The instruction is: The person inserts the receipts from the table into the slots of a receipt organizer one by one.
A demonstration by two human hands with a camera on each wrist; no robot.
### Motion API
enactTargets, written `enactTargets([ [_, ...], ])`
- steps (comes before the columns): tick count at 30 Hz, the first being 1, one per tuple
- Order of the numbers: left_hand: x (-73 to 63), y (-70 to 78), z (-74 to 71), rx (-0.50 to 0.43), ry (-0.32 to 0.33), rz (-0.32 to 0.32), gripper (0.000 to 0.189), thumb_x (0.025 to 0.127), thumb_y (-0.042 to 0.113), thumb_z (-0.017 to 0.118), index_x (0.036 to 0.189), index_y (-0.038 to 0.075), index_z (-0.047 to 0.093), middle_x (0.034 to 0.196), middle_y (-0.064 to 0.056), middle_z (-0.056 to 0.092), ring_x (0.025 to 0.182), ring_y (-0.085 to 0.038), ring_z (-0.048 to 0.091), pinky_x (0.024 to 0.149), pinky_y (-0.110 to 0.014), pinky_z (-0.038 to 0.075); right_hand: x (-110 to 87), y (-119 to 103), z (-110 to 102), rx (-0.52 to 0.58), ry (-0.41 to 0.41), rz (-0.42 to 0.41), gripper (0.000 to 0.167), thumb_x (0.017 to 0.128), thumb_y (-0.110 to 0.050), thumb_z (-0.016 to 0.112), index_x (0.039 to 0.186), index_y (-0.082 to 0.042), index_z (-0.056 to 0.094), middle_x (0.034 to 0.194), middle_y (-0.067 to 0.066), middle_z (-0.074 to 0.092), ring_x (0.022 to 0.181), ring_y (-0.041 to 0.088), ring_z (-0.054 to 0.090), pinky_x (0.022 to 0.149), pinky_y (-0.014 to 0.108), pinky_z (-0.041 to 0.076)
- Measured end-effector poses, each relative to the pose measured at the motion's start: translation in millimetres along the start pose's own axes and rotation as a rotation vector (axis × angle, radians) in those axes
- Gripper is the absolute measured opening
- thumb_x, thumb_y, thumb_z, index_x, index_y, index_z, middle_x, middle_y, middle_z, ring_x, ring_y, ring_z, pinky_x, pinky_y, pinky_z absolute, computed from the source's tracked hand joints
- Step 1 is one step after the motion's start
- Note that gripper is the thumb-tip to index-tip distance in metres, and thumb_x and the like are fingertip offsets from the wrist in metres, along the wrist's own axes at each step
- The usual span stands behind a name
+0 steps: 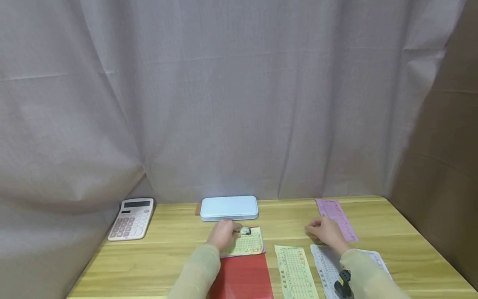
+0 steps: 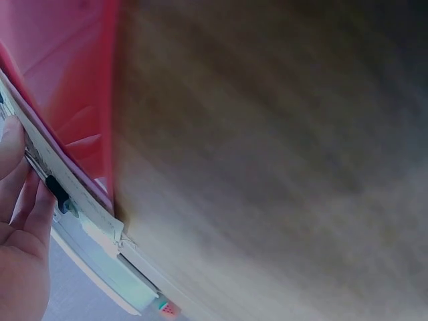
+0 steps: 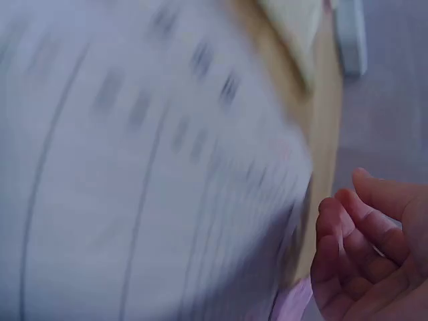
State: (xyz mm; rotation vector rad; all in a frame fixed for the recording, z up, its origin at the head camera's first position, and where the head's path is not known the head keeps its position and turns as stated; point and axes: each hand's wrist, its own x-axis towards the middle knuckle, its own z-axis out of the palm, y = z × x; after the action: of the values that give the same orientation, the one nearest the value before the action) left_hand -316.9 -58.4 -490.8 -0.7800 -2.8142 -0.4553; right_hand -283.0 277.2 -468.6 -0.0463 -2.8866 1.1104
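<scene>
Left hand [image 1: 225, 233]: pinches the clip [image 1: 245, 231] on the slips [image 1: 244, 246].
Right hand [image 1: 325, 232]: relaxed, empty, near the pink slip [image 1: 337, 219].
Slips: atop the folder [image 1: 244, 277]; likely light, limp, easily creased, best held at the clip.

Clipped yellow slip [image 1: 249, 246]: left hand [image 1: 224, 233] hides part, print too small for me | white sheet [image 1: 325, 259]: partly behind sleeve [image 1: 364, 270], print blurred, right wrist view | red folder [image 1: 244, 276]: cropped below, head view

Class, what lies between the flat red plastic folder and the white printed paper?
A long, pale-yellow printed paper slip; the head view shows it.
</scene>
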Motion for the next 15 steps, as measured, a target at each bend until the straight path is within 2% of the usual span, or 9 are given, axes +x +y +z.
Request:
enactTargets([
  [4,1.2,0.2,0.6,-0.017,0.012,0.017,0.023,0.077,0.016,0.077,0.101,0.017,0.075,0.093,0.004,0.073,0.087,-0.013,0.067,0.077,-0.028,0.054,6.0,18,-14,-0.051,0.009,-0.035,0.019,0.084,-0.014,0.067,0.091,0.003,0.069,0.075,0.005,0.066,0.064,0.014,0.055,0.053,0.028,0.048],
  [8,0.2,-0.4,0.0,-0.026,0.011,0.013,0.025,0.077,0.015,0.077,0.102,0.016,0.075,0.094,0.003,0.073,0.087,-0.014,0.067,0.077,-0.029,0.054,14.8,32,-27,-0.116,0.044,-0.080,0.019,0.085,-0.013,0.067,0.093,0.004,0.070,0.083,0.011,0.069,0.071,0.019,0.060,0.062,0.036,0.052],
  [11,-0.9,0.1,-1.4,-0.032,0.004,0.001,0.026,0.077,0.016,0.077,0.103,0.016,0.075,0.095,0.002,0.073,0.088,-0.014,0.067,0.078,-0.029,0.054,21.0,40,-37,-0.143,0.046,-0.074,0.022,0.087,-0.013,0.065,0.096,0.006,0.068,0.091,0.018,0.069,0.079,0.025,0.062,0.070,0.043,0.052],
  [15,-1.0,2.4,-1.8,-0.039,0.007,0.000,0.025,0.077,0.016,0.078,0.102,0.016,0.075,0.095,0.002,0.073,0.089,-0.015,0.067,0.078,-0.029,0.054,27.8,49,-50,-0.145,0.044,-0.043,0.026,0.088,-0.013,0.063,0.101,0.009,0.066,0.096,0.024,0.067,0.083,0.031,0.062,0.071,0.046,0.052],
])
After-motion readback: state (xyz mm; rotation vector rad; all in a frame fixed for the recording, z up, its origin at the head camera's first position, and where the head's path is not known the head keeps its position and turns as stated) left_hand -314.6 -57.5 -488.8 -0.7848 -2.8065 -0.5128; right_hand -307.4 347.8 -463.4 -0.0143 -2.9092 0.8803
